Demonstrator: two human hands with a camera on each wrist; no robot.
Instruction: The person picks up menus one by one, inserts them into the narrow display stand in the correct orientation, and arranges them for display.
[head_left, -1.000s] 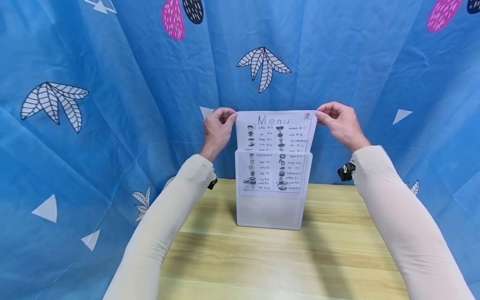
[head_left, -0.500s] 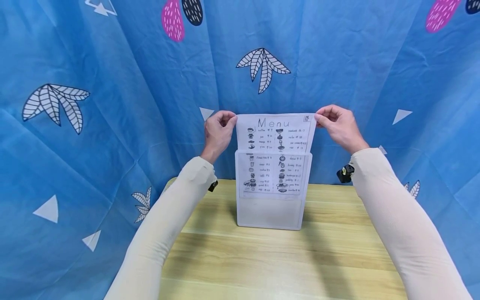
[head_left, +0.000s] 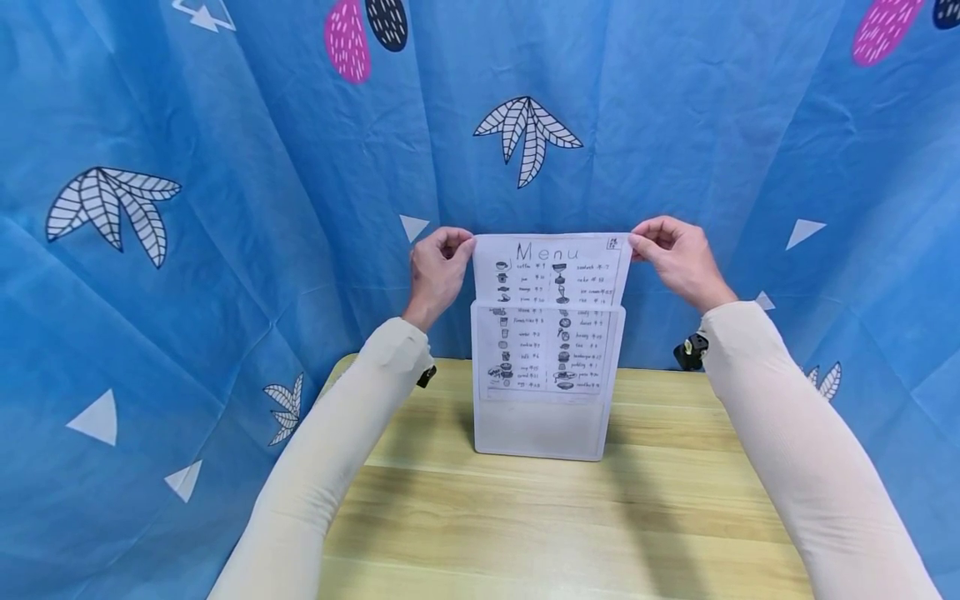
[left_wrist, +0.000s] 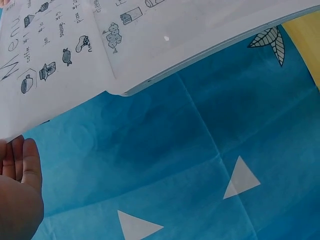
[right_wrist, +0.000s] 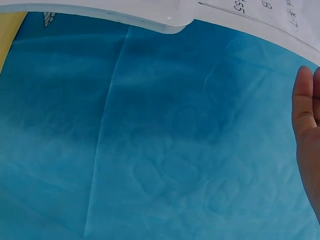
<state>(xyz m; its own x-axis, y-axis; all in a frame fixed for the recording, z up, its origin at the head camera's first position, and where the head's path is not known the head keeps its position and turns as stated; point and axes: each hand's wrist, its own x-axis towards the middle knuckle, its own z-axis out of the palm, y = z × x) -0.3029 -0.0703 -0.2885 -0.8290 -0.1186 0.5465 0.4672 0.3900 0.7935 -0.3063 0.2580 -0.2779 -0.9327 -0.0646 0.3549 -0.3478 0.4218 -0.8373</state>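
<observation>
A paper menu sheet (head_left: 551, 275) with handwritten words and small drawings stands partly inside a clear upright holder (head_left: 538, 429). Its top part sticks out above the holder's rim, and its lower edge shows through the front, above the holder's base. My left hand (head_left: 437, 271) pinches the sheet's top left corner between thumb and fingers. At the top right corner my right hand (head_left: 682, 260) pinches the paper likewise. The left wrist view shows the left hand (left_wrist: 20, 185) at the paper's corner; in the right wrist view the right hand (right_wrist: 306, 125) is cut off by the frame edge.
The holder stands on a light wooden table (head_left: 540, 525) near its back edge. A blue patterned curtain (head_left: 360, 167) hangs close behind and along the sides. Both forearms reach in from the front, either side of the holder.
Both hands have moved down a little, and the menu sheet has slid lower into the holder with them. The holder has stayed in place.
</observation>
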